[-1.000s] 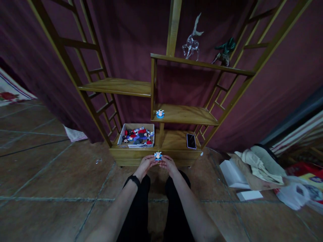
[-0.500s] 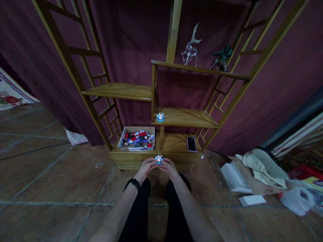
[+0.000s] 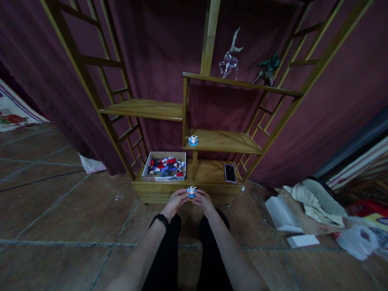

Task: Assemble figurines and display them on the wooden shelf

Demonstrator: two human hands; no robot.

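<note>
A small toy figurine (image 3: 191, 191) with a blue base is held upright between my two hands, in front of the low drawer section of the shelf. My left hand (image 3: 176, 201) grips its left side with the fingertips, and a dark band circles that wrist. From the other side, my right hand (image 3: 204, 201) pinches its right edge. A similar blue-based figurine (image 3: 193, 140) stands at the left end of the middle shelf (image 3: 224, 141). Below it to the left, an open cardboard box (image 3: 148, 167) contains several colourful figurines in a jumble.
A phone (image 3: 230, 173) lies on the lowest board, at right. The upper shelf bears a clear deer ornament (image 3: 229, 62) and a dark green statuette (image 3: 268, 69). White boxes (image 3: 283, 214) and a plastic bag (image 3: 357, 240) lie on the floor to the right.
Both hands keep the figurine in nearly the same place. The whole view has shifted very slightly; nothing has been taken up or let go.
</note>
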